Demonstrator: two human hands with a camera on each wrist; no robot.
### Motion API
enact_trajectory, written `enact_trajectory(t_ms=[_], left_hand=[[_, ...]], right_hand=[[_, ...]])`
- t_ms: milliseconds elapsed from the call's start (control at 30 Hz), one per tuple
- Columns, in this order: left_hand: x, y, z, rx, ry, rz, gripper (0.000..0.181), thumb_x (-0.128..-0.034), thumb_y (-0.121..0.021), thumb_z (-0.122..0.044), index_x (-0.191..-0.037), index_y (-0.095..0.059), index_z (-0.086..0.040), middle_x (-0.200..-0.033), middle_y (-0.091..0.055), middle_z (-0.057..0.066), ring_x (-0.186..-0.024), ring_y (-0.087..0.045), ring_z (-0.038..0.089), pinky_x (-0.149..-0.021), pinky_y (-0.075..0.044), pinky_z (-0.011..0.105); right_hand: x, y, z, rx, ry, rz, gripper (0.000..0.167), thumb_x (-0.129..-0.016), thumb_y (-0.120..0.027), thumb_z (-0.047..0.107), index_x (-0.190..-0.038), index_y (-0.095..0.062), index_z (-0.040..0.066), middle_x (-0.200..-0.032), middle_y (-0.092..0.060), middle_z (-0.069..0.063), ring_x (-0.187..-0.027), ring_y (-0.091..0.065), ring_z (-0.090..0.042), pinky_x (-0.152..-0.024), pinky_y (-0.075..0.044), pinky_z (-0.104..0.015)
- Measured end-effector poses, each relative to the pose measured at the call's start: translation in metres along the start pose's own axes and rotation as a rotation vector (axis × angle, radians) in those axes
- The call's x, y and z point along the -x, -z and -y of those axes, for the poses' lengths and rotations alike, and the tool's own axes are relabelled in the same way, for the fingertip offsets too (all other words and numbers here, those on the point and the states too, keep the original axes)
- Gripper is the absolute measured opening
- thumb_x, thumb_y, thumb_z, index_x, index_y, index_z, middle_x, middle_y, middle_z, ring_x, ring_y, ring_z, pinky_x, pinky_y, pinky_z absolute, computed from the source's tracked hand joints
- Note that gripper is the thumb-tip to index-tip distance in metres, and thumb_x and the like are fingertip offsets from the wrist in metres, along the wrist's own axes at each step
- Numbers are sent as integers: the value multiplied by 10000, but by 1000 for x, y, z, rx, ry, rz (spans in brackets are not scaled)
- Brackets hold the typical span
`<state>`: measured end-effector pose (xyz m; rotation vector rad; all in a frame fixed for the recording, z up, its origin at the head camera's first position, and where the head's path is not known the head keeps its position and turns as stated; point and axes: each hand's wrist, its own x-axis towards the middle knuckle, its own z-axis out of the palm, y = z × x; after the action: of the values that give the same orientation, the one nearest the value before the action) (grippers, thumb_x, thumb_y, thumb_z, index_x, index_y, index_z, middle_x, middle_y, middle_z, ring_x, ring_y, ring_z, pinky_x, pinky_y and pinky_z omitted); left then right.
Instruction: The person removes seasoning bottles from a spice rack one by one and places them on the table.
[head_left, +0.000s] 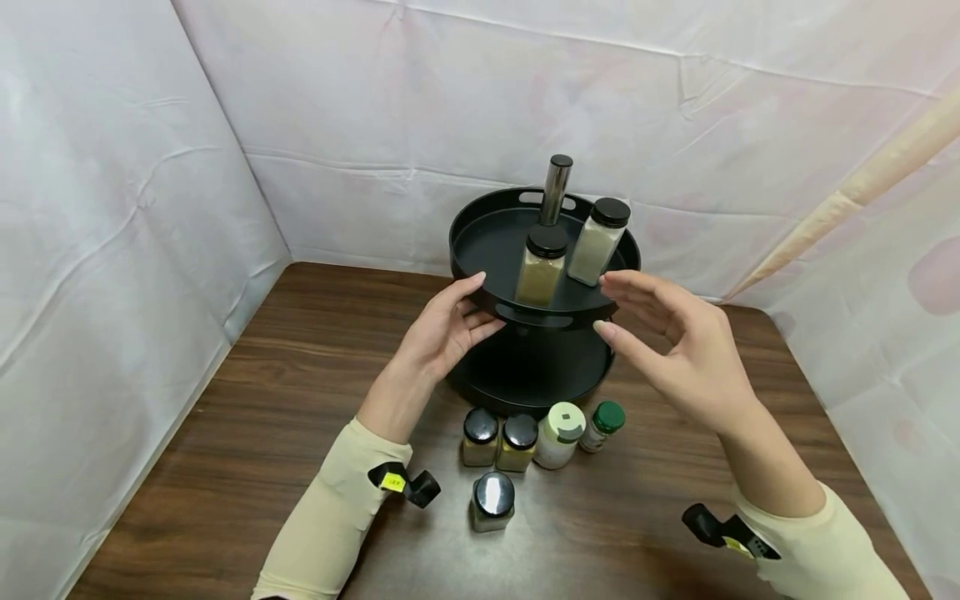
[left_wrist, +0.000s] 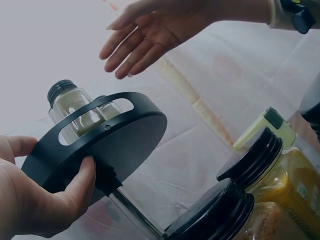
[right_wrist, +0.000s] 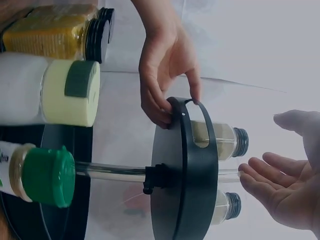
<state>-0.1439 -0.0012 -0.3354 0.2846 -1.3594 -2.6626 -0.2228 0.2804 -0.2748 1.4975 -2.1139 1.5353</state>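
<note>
A black two-tier tray stand has an upper tray [head_left: 483, 242] and a lower tray [head_left: 517, 367] joined by a metal post [head_left: 556, 187]. My left hand [head_left: 435, 346] pinches the upper tray's front-left rim, thumb at the top and fingers beneath. On that tray are two clear spice jars with black lids, one greenish-brown [head_left: 538, 279] and one paler [head_left: 594, 248]. To the right, my right hand [head_left: 693, 354] has its thumb and fingers spread apart with nothing between them. Its fingertips are close to the paler jar and the rim; the right wrist view shows them apart from the jars.
In front of the stand, two black-lidded spice jars [head_left: 480, 450] [head_left: 516, 454], a white jar with a pale green lid [head_left: 557, 450] and a green-capped bottle [head_left: 596, 437] form a row. Another black-lidded jar [head_left: 491, 512] stands nearer. White curtains [head_left: 337, 125] surround the wooden table [head_left: 262, 400].
</note>
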Motion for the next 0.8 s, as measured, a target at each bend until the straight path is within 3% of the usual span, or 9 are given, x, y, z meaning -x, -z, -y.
enact_trajectory(t_ms=[267, 600, 800], left_hand=[[-1, 0, 0, -6, -4, 1, 314, -1082, -567, -229, -1353, -557, -72, -1214, -623, 99, -1137, -666, 287, -1140, -445, 518], [-1, 1, 2, -6, -2, -1, 468, -1083, -566, -228, -1472, -473, 13, -1241, -621, 123, -1140, -674, 283, -1137, -453, 504], [0, 1, 1, -6, -4, 0, 429, -1087, -561, -232, -1446, -497, -5, -1223, -631, 110, -1147, -671, 288, -1133, -455, 506]], right_hand=[[-11, 0, -4, -15, -20, 11, 578, -883, -808, -90, -1410, -651, 90, -1346, -695, -50, -1255, -668, -196, -1041, -526, -279], [-21, 1, -9, 0, -78, 58, 523, -950, -787, 18, -1440, -623, 100, -1382, -659, 11, -1300, -623, -198, -1058, -515, -287], [-26, -2, -12, -3, -72, 64, 568, -926, -812, 12, -1447, -619, 129, -1389, -641, 18, -1306, -609, -216, -1048, -522, -289]])
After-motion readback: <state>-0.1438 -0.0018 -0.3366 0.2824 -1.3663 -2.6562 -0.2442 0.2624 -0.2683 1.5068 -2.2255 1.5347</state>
